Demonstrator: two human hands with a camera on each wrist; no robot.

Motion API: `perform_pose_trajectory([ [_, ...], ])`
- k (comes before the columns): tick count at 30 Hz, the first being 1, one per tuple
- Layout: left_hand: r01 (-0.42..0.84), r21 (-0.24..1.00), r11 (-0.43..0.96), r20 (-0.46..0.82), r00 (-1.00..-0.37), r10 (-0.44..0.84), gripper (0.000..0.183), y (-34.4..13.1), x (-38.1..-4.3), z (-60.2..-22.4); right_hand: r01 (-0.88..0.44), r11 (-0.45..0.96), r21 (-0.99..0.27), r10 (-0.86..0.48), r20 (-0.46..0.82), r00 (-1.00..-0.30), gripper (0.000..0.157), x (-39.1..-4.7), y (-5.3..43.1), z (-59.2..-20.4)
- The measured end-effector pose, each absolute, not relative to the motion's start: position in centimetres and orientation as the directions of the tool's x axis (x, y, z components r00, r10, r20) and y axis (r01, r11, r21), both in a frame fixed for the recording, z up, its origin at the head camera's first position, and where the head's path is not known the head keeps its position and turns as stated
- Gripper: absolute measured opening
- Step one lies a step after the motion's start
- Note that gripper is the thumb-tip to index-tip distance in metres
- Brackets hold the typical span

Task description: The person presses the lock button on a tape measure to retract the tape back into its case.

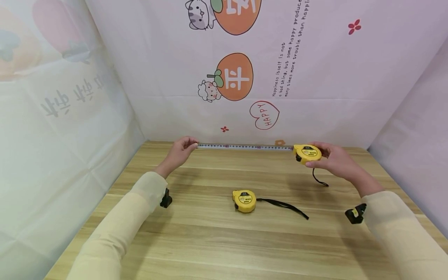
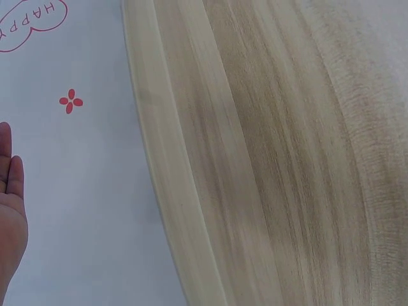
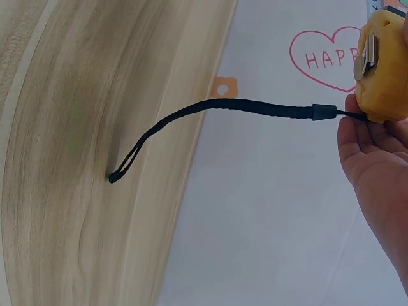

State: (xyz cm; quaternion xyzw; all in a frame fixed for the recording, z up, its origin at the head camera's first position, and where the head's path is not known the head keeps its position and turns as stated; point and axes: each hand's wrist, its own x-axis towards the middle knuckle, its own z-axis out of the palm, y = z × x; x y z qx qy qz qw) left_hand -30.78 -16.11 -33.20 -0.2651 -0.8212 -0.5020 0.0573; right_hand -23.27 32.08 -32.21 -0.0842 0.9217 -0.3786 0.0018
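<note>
My right hand (image 1: 337, 161) grips a yellow tape measure (image 1: 308, 153) near the back edge of the table. From its case a white blade (image 1: 245, 147) runs out leftward along the backdrop. At the blade's far end, my left hand (image 1: 180, 153) pinches the tip between thumb and fingers. The right wrist view shows the case from its belt-clip side, with a black strap (image 3: 255, 108) hanging from it. Only part of the left hand (image 2: 11, 210) enters the left wrist view; its fingertips and the blade are outside that frame. A second yellow tape measure (image 1: 244, 201) lies on the table between the arms.
The wood-grain table (image 1: 210, 245) meets a white printed backdrop (image 1: 168, 77) along its back edge, with white side sheets (image 1: 52, 163) at left and right. The second tape measure's black strap (image 1: 285, 205) stretches rightward over the wood.
</note>
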Motion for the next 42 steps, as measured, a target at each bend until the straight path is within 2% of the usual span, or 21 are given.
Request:
perform_pose_trajectory([
  [42, 0.509, 0.785, 0.353, 0.376, -0.845, 0.38, 0.024, -15.29, -30.71, -33.03, -0.178, 0.668, -0.723, -0.178, 0.077, -0.981, 0.091, -23.66, 31.86, -32.47],
])
